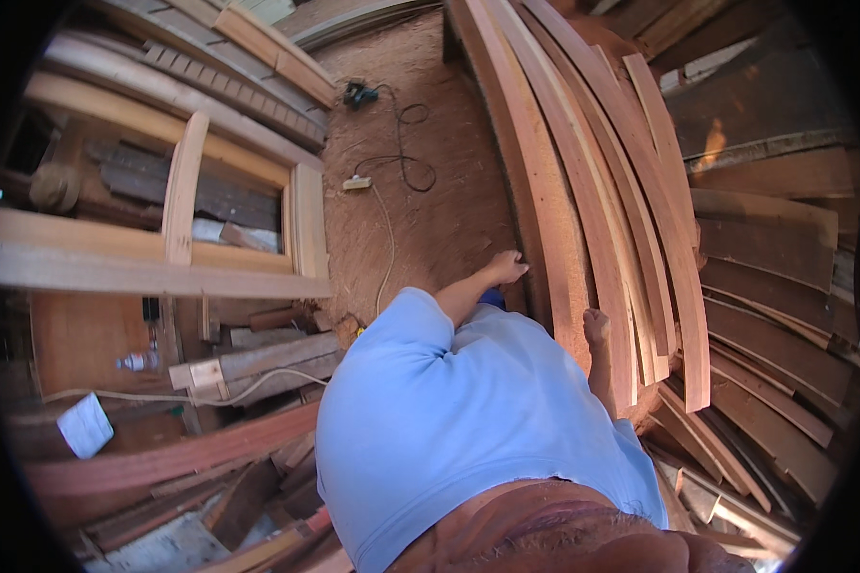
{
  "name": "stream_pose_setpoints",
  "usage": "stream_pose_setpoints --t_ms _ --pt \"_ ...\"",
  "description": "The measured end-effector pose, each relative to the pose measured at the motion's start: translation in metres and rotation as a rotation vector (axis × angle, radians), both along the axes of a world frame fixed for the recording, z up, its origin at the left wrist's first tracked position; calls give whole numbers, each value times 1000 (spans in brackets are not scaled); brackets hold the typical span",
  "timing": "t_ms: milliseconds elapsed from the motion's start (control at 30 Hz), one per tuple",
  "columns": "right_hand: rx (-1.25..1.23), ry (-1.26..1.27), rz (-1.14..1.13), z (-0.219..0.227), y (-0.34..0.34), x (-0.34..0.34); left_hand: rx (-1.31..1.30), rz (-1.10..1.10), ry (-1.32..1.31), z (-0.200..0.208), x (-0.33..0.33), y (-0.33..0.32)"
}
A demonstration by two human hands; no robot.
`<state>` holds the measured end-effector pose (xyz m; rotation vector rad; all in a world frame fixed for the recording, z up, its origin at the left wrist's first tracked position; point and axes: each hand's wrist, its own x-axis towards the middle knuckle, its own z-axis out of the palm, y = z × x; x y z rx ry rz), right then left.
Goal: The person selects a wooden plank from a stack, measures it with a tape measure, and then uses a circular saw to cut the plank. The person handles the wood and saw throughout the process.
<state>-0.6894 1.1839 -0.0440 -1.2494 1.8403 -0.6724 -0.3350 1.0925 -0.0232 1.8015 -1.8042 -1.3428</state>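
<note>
Long reddish-brown planks (610, 143) lie stacked side by side on my right. A thick timber beam (556, 229) forms the near left edge of the stack. My left hand (508, 267) is at the beam's dark left side with its fingers curled in. Whatever those fingers hold, if anything, is hidden. Across the beam, my right hand (597, 327) is closed at its right edge, beside the neighbouring planks. Nothing can be made out inside that hand either.
A wooden frame (153, 279) stands on the left. On the sawdust-covered floor (459, 191) lie a teal power tool (359, 95), its looping black cord and a pale extension socket (356, 183). More boards (764, 277) are piled at the right, with loose timber (258, 435) at lower left.
</note>
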Motion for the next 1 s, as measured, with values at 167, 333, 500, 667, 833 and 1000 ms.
stream_pose_setpoints --t_ms 167,333,500,667,833,1000 --pt "-4 0 246 41 -44 55 185 121 7 -103 122 127" --pt "-111 216 279 65 -74 96 517 482 -116 -71 227 227" --pt "-79 227 297 104 -137 160 633 627 -101 -49 293 253" --pt "-73 279 230 93 -209 197 678 610 -47 -48 344 192" --pt "201 510 297 124 -274 254 657 556 30 -53 393 86" --pt "310 514 412 129 -317 254 36 739 -245 -52 449 -57"
